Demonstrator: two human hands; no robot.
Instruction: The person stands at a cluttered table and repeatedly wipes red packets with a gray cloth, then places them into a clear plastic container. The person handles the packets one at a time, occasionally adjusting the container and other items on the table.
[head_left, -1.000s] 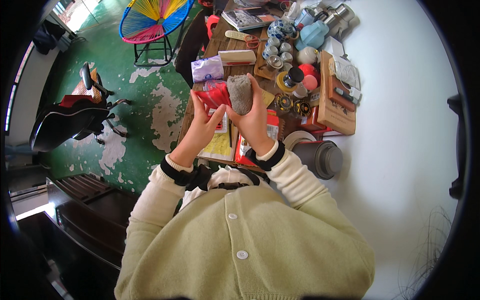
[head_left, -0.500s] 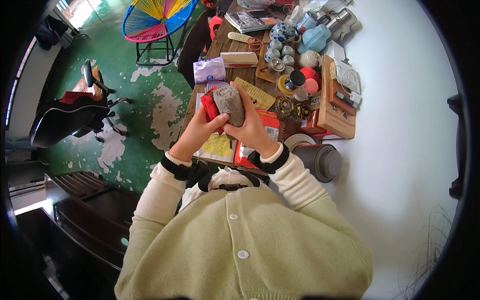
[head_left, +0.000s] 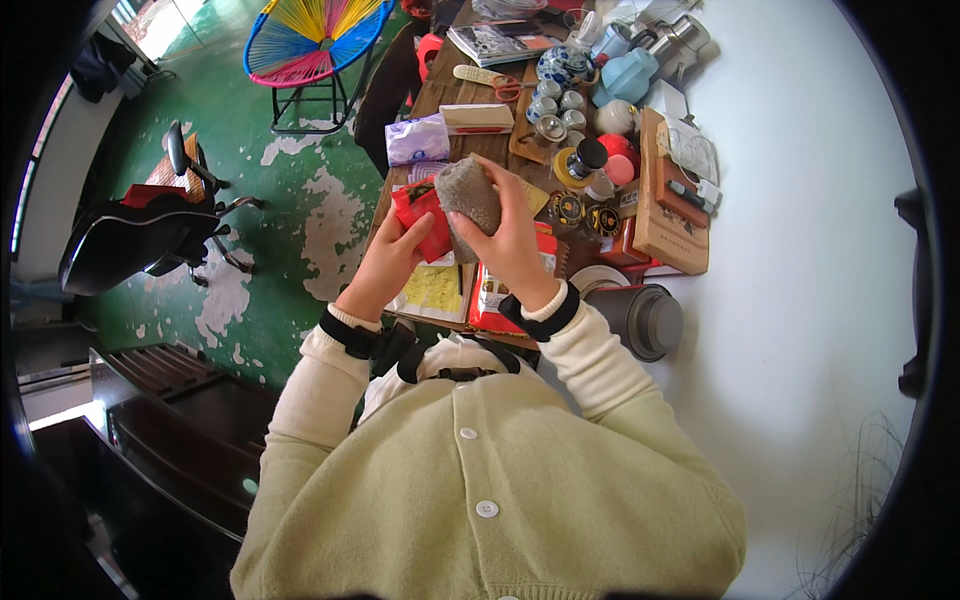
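My left hand [head_left: 392, 258] grips a crinkled red packet [head_left: 436, 240], its thumb across the front; a small dark patch shows at the packet's top. My right hand [head_left: 510, 232] is wrapped round a fuzzy grey cloth bundle [head_left: 464, 188], held tilted against the packet's right side. Both are over the near end of the wooden table. Beneath and around my hands are a paper with a yellow patch [head_left: 430, 292], a red flat package [head_left: 491, 312] and a purple tissue pack [head_left: 417, 136].
On the table [head_left: 440, 93] are cups [head_left: 548, 108], jars [head_left: 583, 158], a blue-and-white teapot [head_left: 562, 66], scissors [head_left: 506, 90] and a wooden box [head_left: 668, 237]. A grey canister [head_left: 637, 320] stands at the near right, a black chair [head_left: 140, 240] at left, a woven chair [head_left: 320, 45] behind.
The red packet has turned more upright, now showing the dark patch at its top. The grey bundle has shifted and tilted, with my right thumb moving up onto its front.
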